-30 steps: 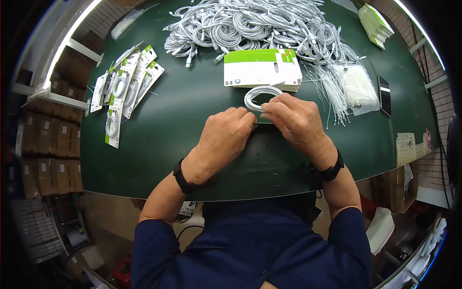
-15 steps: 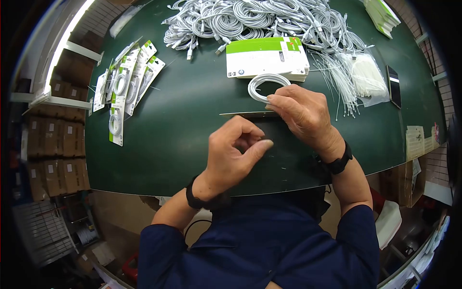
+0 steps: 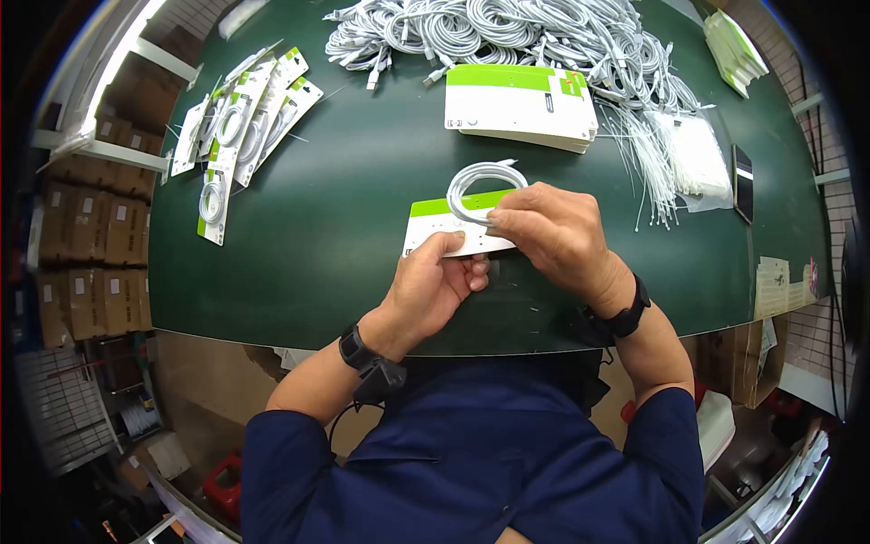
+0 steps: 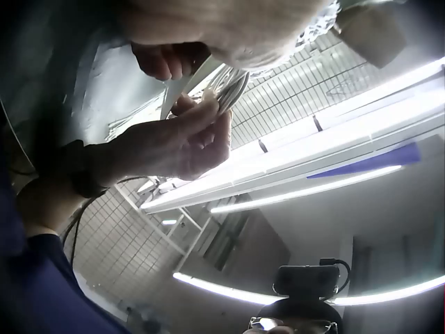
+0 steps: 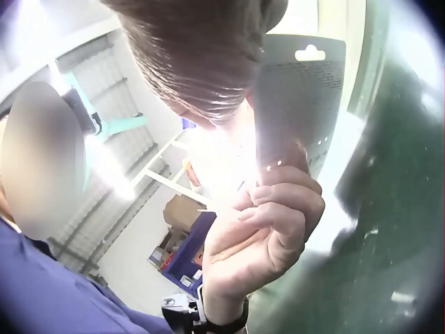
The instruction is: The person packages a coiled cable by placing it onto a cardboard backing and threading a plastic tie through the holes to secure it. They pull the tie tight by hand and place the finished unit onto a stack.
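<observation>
My left hand [image 3: 426, 286] holds a white-and-green packaging card [image 3: 426, 228], thumb on its printed face and fingers curled beneath. Just above the card, my right hand [image 3: 562, 238] pinches a coiled white cable [image 3: 456, 195] between thumb and fingertips. The coil overlaps the card's middle in the head view. From the right wrist, the card [image 5: 299, 90] shows its grey-looking back and hanging hole, with the left hand [image 5: 261, 240] gripping its lower end. In the left wrist view the right hand [image 4: 177, 142] pinches the coil [image 4: 235, 90].
A stack of matching cards [image 3: 517, 109] lies ahead on the green table [image 3: 344, 208], before a heap of coiled cables [image 3: 489, 32]. Loose zip ties [image 3: 639, 163], a bag of ties [image 3: 698, 168] and a phone [image 3: 742, 184] sit right. Carded cables [image 3: 240, 118] lie left.
My left hand let go of the card's edge, opened, then took the card from below. The card has turned from edge-on to face up. My right hand keeps its pinch on the coil.
</observation>
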Demonstrator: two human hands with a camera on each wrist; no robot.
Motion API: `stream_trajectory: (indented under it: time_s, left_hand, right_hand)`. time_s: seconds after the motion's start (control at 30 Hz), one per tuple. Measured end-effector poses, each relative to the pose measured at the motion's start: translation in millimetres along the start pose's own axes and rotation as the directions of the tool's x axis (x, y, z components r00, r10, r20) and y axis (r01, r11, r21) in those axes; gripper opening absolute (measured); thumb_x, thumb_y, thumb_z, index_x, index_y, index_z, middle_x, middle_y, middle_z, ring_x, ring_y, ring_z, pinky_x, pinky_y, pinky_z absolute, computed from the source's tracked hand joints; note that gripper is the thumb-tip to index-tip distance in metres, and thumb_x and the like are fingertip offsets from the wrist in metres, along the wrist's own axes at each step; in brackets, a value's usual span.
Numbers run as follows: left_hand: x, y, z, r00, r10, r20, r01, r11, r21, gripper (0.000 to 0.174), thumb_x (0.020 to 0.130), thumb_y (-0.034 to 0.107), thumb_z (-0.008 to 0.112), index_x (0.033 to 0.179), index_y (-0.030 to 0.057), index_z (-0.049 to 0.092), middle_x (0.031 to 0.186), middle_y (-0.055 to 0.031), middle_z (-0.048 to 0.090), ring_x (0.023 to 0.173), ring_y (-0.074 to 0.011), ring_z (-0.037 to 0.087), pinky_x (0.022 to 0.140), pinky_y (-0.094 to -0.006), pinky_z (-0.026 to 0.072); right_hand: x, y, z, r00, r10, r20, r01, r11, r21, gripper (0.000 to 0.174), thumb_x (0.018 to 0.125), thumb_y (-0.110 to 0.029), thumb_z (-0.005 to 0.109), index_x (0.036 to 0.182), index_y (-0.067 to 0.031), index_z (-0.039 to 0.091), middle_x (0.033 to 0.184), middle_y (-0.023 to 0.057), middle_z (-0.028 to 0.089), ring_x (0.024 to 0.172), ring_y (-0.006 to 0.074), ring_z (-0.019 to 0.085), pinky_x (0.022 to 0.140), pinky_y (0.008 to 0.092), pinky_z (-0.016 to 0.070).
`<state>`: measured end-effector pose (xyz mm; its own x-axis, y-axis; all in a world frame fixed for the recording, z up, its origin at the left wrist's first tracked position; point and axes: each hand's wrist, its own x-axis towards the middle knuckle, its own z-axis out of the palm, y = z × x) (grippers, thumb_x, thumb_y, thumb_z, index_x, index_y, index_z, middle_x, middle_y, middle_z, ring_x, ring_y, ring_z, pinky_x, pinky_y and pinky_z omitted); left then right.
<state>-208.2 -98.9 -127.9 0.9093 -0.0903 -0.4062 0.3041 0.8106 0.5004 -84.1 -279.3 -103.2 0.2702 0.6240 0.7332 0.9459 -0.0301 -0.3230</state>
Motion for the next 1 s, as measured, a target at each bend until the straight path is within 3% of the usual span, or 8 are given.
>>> stream_trajectory:
  time_s: [0.07, 0.23, 0.37, 0.57, 0.73, 0.83, 1.0]
  left_hand:
    - [0.5, 1.0, -1.3, 0.999, 0.033, 0.021, -0.034, 0.997, 0.064, 0.031, 0.103, 0.011, 0.048, 0.130, -0.0018, 0.056, 0.104, -0.0115, 0.067, 0.083, -0.0211, 0.063, 0.073, -0.0352, 0.0528]
    - [4.6, 13.0, 26.2, 0.997, 0.079, -0.008, -0.075, 0.971, 0.225, 0.034, 0.104, 0.010, 0.050, 0.133, -0.0052, 0.058, 0.115, -0.0156, 0.071, 0.091, -0.0228, 0.071, 0.080, -0.0367, 0.0582]
    - [17.5, 14.2, 24.4, 0.979, 0.107, 0.173, -0.150, 0.954, 0.260, 0.035, 0.104, 0.010, 0.050, 0.134, -0.0064, 0.058, 0.117, -0.0165, 0.071, 0.095, -0.0234, 0.072, 0.083, -0.0368, 0.0590]
    - [28.1, 11.3, 19.4, 0.957, 0.152, 0.247, -0.234, 0.909, 0.346, 0.034, 0.105, 0.012, 0.049, 0.130, -0.0071, 0.061, 0.115, -0.0155, 0.073, 0.095, -0.0218, 0.072, 0.086, -0.0349, 0.0585]
    - [28.1, 9.8, 9.8, 0.940, 0.159, 0.301, -0.275, 0.877, 0.395, 0.035, 0.105, 0.016, 0.053, 0.133, -0.0043, 0.059, 0.110, -0.0135, 0.073, 0.094, -0.0200, 0.072, 0.085, -0.0346, 0.0577]
    - [26.2, 7.7, 13.7, 0.931, 0.199, 0.306, -0.302, 0.890, 0.342, 0.042, 0.108, 0.027, 0.055, 0.138, -0.0026, 0.056, 0.116, -0.0153, 0.071, 0.095, -0.0223, 0.071, 0.079, -0.0354, 0.0578]
    - [33.7, 2.1, 19.7, 0.970, 0.234, 0.070, -0.242, 0.887, 0.392, 0.035, 0.108, 0.031, 0.061, 0.128, 0.0022, 0.060, 0.100, -0.0080, 0.071, 0.072, -0.0135, 0.068, 0.054, -0.0242, 0.0494]
  right_hand:
    - [5.5, 0.5, -5.1, 0.998, 0.053, 0.030, -0.055, 0.996, 0.066, 0.021, 0.078, -0.008, 0.078, 0.099, -0.0097, 0.075, 0.091, 0.0034, 0.073, 0.077, 0.0228, 0.072, 0.062, 0.0348, 0.0568]
    - [20.1, -1.9, -19.1, 0.998, 0.051, 0.047, -0.048, 0.997, -0.054, 0.017, 0.080, -0.011, 0.079, 0.097, -0.0117, 0.076, 0.090, 0.0004, 0.073, 0.078, 0.0214, 0.068, 0.067, 0.0364, 0.0545]
    - [18.6, 0.7, -25.9, 0.991, 0.083, 0.110, -0.062, 0.982, -0.180, 0.018, 0.080, -0.014, 0.081, 0.097, -0.0141, 0.077, 0.089, -0.0018, 0.072, 0.082, 0.0204, 0.064, 0.068, 0.0359, 0.0516]
    - [9.5, 12.0, -25.4, 0.964, 0.240, 0.114, -0.248, 0.966, 0.068, 0.025, 0.076, -0.012, 0.087, 0.100, -0.0134, 0.079, 0.093, 0.0008, 0.072, 0.085, 0.0230, 0.065, 0.073, 0.0375, 0.0544]
    - [4.8, 19.5, -24.9, 0.960, 0.220, 0.174, -0.248, 0.955, 0.162, 0.032, 0.074, -0.011, 0.089, 0.106, -0.0129, 0.080, 0.097, 0.0038, 0.071, 0.090, 0.0248, 0.068, 0.078, 0.0374, 0.0568]
    - [3.0, 22.2, -20.4, 0.961, 0.213, 0.176, -0.248, 0.946, 0.209, 0.037, 0.072, -0.007, 0.090, 0.107, -0.0111, 0.080, 0.095, 0.0051, 0.070, 0.088, 0.0238, 0.067, 0.075, 0.0358, 0.0561]
    - [0.6, 21.2, -12.1, 0.953, 0.231, 0.197, -0.275, 0.930, 0.245, 0.037, 0.072, -0.006, 0.091, 0.107, -0.0091, 0.080, 0.095, 0.0065, 0.069, 0.086, 0.0237, 0.067, 0.073, 0.0350, 0.0559]
